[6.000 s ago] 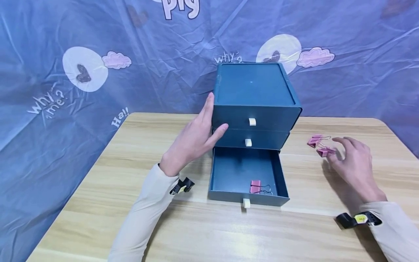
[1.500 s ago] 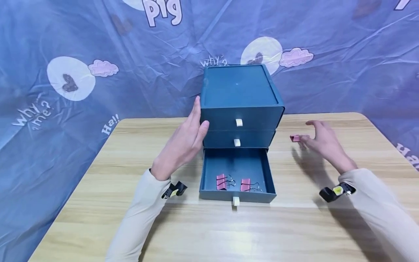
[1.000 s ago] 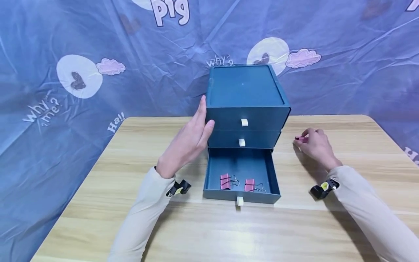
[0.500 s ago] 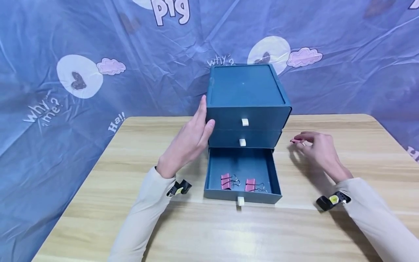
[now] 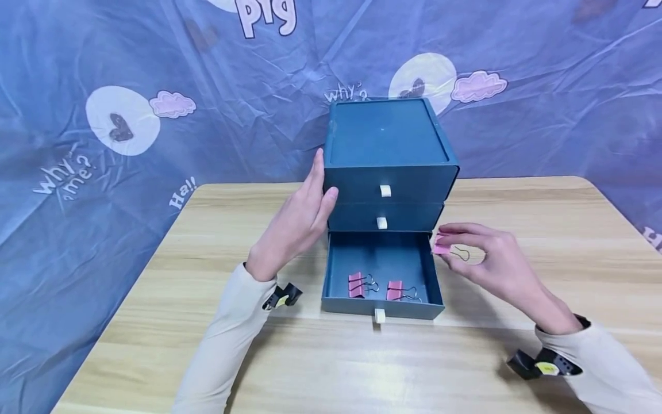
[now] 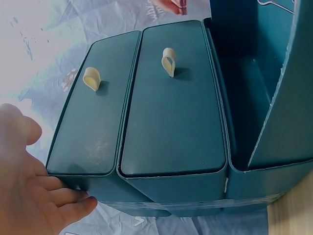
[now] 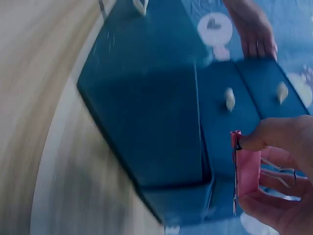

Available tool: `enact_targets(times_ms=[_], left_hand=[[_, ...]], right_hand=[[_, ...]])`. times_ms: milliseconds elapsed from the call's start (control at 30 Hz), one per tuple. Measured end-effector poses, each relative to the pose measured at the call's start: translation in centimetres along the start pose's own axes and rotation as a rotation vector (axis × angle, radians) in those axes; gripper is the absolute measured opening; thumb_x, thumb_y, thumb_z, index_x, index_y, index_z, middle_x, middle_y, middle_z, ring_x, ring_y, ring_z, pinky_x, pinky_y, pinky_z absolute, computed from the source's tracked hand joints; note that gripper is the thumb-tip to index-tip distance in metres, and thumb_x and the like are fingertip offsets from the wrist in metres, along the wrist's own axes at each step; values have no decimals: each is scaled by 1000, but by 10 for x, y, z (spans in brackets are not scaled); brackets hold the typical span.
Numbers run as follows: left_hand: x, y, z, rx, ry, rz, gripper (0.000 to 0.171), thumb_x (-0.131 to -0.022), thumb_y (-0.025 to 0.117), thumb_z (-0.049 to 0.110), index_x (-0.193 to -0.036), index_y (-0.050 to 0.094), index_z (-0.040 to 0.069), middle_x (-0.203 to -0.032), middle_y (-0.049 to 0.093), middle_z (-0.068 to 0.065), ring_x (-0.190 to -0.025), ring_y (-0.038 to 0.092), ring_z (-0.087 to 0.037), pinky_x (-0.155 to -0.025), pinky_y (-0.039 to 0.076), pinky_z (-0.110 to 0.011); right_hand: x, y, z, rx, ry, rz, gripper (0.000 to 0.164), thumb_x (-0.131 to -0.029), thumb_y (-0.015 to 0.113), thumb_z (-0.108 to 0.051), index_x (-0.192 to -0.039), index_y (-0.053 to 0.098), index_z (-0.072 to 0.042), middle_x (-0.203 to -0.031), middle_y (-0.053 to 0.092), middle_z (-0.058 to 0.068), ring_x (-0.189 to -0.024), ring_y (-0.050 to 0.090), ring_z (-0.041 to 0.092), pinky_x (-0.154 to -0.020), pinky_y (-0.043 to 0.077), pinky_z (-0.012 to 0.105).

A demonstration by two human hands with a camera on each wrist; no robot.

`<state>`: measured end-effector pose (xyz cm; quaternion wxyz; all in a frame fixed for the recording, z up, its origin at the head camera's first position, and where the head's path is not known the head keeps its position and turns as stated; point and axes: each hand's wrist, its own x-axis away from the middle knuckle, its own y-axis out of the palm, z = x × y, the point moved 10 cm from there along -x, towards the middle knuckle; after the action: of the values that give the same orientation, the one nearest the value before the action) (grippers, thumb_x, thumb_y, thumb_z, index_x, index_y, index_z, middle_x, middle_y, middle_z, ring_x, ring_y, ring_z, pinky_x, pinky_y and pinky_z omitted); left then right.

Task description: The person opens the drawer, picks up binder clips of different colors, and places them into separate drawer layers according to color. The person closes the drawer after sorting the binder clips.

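Note:
A dark blue chest of drawers stands on the table, its bottom drawer pulled out. Two pink binder clips, one at left and one at right, lie near the front of that drawer. My left hand rests with straight fingers against the chest's left side; the left wrist view shows its fingertips at the side wall. Beside the open drawer's right wall, my right hand pinches a third pink binder clip between thumb and fingers, its wire handle toward the palm.
The two upper drawers are pushed in, each with a small cream pull tab, one on the top drawer and one on the middle drawer. A printed blue cloth hangs behind the wooden table.
A second clip has come to lie in the drawer since the earliest frame. My right hand has picked the last clip off the table and brought it left to the drawer. The left hand stays put.

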<state>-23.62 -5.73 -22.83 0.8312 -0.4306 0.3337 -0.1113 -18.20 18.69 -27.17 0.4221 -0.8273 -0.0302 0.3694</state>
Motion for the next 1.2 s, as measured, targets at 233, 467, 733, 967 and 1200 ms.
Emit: enact_targets(times_ms=[233,467,733,967,1200], left_hand=[[0,-1,1,-1,-3,0,64,-107,25,35,-152,-1,-2,-161,2,-11,-145,10,-13,-117,13,-28],[0,-2,-1,6,-4,0,64,-107,25,35,-152,0,-2,-161,2,-10,-145,10,-13,-117,13,-27],[1,0,-1,18,1,-2,64,-107,25,35,-152,-1,-2,-161,1,-10,-145,8,-12,-117,12,-27],[0,0,0,18,5,2,64,-107,25,35,-152,-1,-2,-161,0,-10,-145,8,-12,-117,12,-27],[0,1,-1,22,-7,-6,65,-106,25,37,-152,-1,-1,-161,-1,-9,-145,8,-12,-117,12,-27]], right_hand=[[-11,30,-26,-54,-110,-121,24,-71,80,-1,-93,77,-9,-107,70,6,-97,66,24,-91,42,10],[-21,78,-28,-65,-124,-332,20,-74,76,1,-92,75,-7,-107,68,8,-97,65,26,-81,55,43],[-23,115,-29,-94,-158,-471,17,-75,78,-1,-90,74,-8,-99,69,4,-92,65,20,-79,56,36],[-25,119,-27,-77,-180,-458,19,-69,76,6,-84,73,-6,-89,68,4,-83,65,20,-73,57,35],[-25,110,-31,-57,-152,-412,25,-67,73,11,-88,72,-2,-87,68,5,-81,64,20,-73,56,36]])
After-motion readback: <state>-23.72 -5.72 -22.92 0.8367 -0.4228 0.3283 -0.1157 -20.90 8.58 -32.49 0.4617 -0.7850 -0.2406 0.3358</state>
